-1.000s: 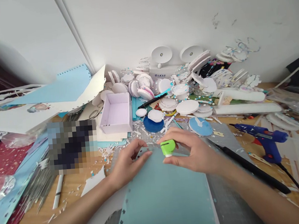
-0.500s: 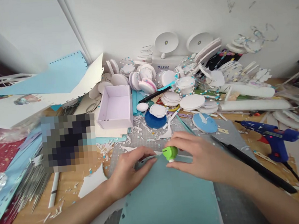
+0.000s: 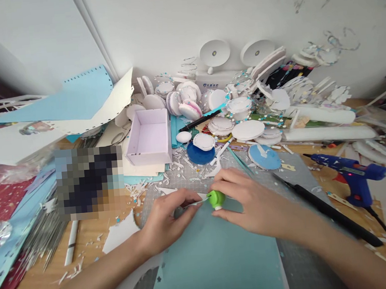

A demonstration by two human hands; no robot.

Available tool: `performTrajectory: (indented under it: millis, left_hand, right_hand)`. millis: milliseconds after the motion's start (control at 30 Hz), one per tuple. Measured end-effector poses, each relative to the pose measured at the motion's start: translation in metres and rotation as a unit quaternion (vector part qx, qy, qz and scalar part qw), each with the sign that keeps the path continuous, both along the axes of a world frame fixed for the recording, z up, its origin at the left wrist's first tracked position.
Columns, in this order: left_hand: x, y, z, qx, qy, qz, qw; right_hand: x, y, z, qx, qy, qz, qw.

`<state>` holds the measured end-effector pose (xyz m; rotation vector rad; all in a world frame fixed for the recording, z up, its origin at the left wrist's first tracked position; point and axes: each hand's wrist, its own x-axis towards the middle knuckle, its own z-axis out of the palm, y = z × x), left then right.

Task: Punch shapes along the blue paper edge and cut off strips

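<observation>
A teal sheet of paper (image 3: 218, 254) lies before me, with a row of small flower-shaped holes along its left edge. My left hand (image 3: 172, 219) pinches its far edge between thumb and fingers. Gripped in my right hand (image 3: 251, 202) is a small bright green craft punch (image 3: 216, 198) with a white base. The punch sits at the sheet's far edge, just right of my left fingertips. My right thumb presses under it and the fingers curl over its top. White paper shows beneath the teal sheet.
A grey cutting mat (image 3: 295, 167) lies under the work. Beyond stand a lilac box (image 3: 150, 139) and many white foam discs (image 3: 248, 131). At right are a black-handled knife (image 3: 335, 213) and a blue glue gun (image 3: 355, 171). Thin wires (image 3: 46, 236) and paper scraps lie left.
My right hand and the green punch have shifted slightly left along the paper's far edge, closer to my left fingertips. My left hand stays almost where it was.
</observation>
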<state>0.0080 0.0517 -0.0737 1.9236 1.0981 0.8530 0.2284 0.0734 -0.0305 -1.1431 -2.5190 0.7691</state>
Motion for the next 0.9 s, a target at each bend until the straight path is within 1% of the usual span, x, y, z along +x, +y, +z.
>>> performTrajectory:
  millis: [100, 167, 233, 367, 500, 567, 667, 700, 767, 833, 900]
  left_hand:
    - [0.0, 0.0, 0.002, 0.007, -0.017, 0.004, 1.0]
    - [0.001, 0.0, 0.003, 0.008, -0.024, 0.004, 1.0]
    - [0.001, 0.0, 0.004, 0.003, -0.029, 0.007, 1.0]
    - [0.001, 0.0, 0.004, -0.01, -0.04, 0.016, 0.999]
    - [0.0, 0.001, 0.005, -0.027, -0.048, 0.011, 0.998]
    - [0.0, 0.004, 0.01, -0.041, -0.058, -0.008, 0.997]
    - [0.001, 0.011, 0.022, -0.071, -0.059, -0.051, 0.994]
    - [0.003, 0.013, 0.026, -0.079, -0.043, -0.063, 0.994]
    - [0.006, 0.019, 0.035, -0.075, 0.018, -0.074, 0.994]
    - [0.009, 0.023, 0.042, -0.051, 0.091, -0.078, 0.992]
    - [0.011, 0.027, 0.049, -0.024, 0.136, -0.085, 0.987]
  right_hand:
    - [0.0, 0.002, -0.002, -0.043, 0.023, 0.019, 0.999]
    - [0.0, 0.002, -0.003, -0.072, 0.034, 0.013, 0.997]
    - [-0.002, 0.002, -0.004, -0.082, 0.044, 0.001, 0.996]
    - [-0.005, 0.002, -0.004, -0.067, 0.064, -0.001, 0.996]
    - [-0.007, 0.002, -0.004, -0.05, 0.078, 0.008, 0.996]
    - [-0.007, 0.002, -0.002, -0.042, 0.079, 0.011, 0.996]
    - [-0.007, 0.003, 0.002, -0.025, 0.076, 0.012, 0.997]
    - [-0.007, 0.004, 0.004, -0.02, 0.072, 0.014, 0.997]
    - [-0.008, 0.007, 0.007, -0.009, 0.06, 0.015, 0.998]
    - [-0.009, 0.009, 0.011, 0.004, 0.05, 0.013, 0.999]
    - [-0.01, 0.012, 0.013, 0.017, 0.044, 0.011, 0.999]
